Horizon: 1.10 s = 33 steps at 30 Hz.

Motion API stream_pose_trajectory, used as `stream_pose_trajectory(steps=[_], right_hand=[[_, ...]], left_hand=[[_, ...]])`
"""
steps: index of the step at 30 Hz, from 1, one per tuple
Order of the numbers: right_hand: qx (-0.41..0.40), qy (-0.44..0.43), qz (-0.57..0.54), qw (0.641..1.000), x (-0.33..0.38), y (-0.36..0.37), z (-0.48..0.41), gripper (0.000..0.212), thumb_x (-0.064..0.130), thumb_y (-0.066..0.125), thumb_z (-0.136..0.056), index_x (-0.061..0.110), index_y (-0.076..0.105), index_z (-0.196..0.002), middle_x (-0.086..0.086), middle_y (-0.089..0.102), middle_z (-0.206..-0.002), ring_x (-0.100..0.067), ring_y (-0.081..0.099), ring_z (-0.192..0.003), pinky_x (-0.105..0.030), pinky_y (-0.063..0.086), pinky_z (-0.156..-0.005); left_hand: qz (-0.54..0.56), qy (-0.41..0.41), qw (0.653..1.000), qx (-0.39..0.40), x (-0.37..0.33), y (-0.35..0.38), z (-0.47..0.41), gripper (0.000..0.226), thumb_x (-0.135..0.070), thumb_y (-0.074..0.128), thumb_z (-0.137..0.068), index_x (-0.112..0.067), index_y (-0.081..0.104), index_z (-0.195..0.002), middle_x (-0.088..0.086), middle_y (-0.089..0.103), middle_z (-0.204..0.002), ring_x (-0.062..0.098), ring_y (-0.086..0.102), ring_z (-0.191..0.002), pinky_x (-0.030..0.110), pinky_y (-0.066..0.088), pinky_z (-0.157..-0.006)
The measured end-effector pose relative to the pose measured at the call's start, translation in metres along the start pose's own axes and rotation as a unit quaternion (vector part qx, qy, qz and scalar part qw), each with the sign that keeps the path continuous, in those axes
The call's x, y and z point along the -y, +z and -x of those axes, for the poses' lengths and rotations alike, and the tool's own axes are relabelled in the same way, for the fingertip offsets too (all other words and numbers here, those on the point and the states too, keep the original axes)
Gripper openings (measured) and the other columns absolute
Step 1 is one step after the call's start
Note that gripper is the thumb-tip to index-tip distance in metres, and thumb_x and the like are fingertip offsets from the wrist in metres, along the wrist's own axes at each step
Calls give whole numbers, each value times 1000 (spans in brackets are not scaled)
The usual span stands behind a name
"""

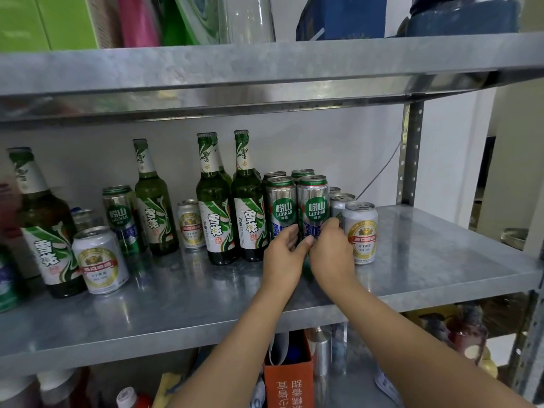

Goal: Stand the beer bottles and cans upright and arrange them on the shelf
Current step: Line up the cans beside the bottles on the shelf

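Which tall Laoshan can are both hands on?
The right-hand front Laoshan can, beside the short Yanjing can; left hand and right hand clasp its base.

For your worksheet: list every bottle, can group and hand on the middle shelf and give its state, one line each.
Left hand: gripping the left tall Laoshan can.
Right hand: gripping the right tall Laoshan can.
Two green bottles beside them: upright, capped.
Leftmost green bottle: upright, capped.
Short white can at right: upright, unopened.
Short white can at left front: upright, unopened.
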State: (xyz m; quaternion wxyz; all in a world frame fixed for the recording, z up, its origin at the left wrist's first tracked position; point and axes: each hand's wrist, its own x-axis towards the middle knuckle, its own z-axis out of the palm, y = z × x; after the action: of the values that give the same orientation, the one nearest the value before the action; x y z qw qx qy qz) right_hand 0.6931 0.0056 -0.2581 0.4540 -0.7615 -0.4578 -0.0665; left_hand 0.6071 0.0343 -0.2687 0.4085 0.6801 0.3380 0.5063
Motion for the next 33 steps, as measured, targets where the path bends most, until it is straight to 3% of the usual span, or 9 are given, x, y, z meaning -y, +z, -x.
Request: stream_pose_trajectory(steps=[13,18,21,25,29,31,33], right_hand=[[6,-8,38,999,-3,11,-9,21,6,49,-94,1,43,-113,-20,61,-110,-35,66,-94,-36,47,-68],[8,-4,15,1000,-3,11,-10,20,7,49,-94,2,43,-113,-20,62,-108,-36,65,-94,-37,46,-68],[18,-22,-10,1000,-1,3,-4,20,12,53,-93,4,48,-111,-17,64,-103,-34,65,-91,-35,48,-66],[-38,-77,-122,989,-8,-40,12,13,18,59,-93,16,59,-106,3,66,-85,-14,64,-77,-25,48,-64],[-160,-78,-246,953,-36,-96,7,9,23,64,-92,21,56,-96,11,59,-78,2,56,-70,-8,44,-61],[-147,-40,-266,952,-57,-103,-9,22,32,68,-89,19,56,-103,7,60,-85,3,56,-76,-9,45,-65],[-70,-6,-261,963,-78,-99,-26,47,41,73,-83,16,55,-118,2,62,-99,-2,58,-89,-13,46,-74]], left_hand=[[-7,-5,1000,13,4,0,-3,51,-24,63,-93,-10,49,-139,4,56,-139,3,52,-118,14,39,-97],[-25,7,1000,5,4,1,-3,46,-25,61,-94,-10,52,-137,2,59,-134,-2,54,-111,-1,38,-84],[-23,12,1000,-14,1,0,-2,39,-23,59,-95,-11,57,-132,1,64,-127,-3,57,-104,-2,40,-79],[-5,14,1000,-21,-5,4,5,33,-15,59,-94,-10,60,-127,-1,66,-121,-4,60,-99,2,43,-83],[-20,-18,999,31,-17,29,12,40,-12,67,-88,-12,60,-127,1,65,-125,9,60,-111,29,47,-102],[-51,-23,997,46,-25,43,11,47,-18,72,-84,-14,58,-129,0,63,-128,9,60,-110,31,47,-101],[-98,-18,994,53,-32,55,8,51,-23,74,-83,-15,57,-130,0,63,-128,10,61,-107,25,47,-92]])
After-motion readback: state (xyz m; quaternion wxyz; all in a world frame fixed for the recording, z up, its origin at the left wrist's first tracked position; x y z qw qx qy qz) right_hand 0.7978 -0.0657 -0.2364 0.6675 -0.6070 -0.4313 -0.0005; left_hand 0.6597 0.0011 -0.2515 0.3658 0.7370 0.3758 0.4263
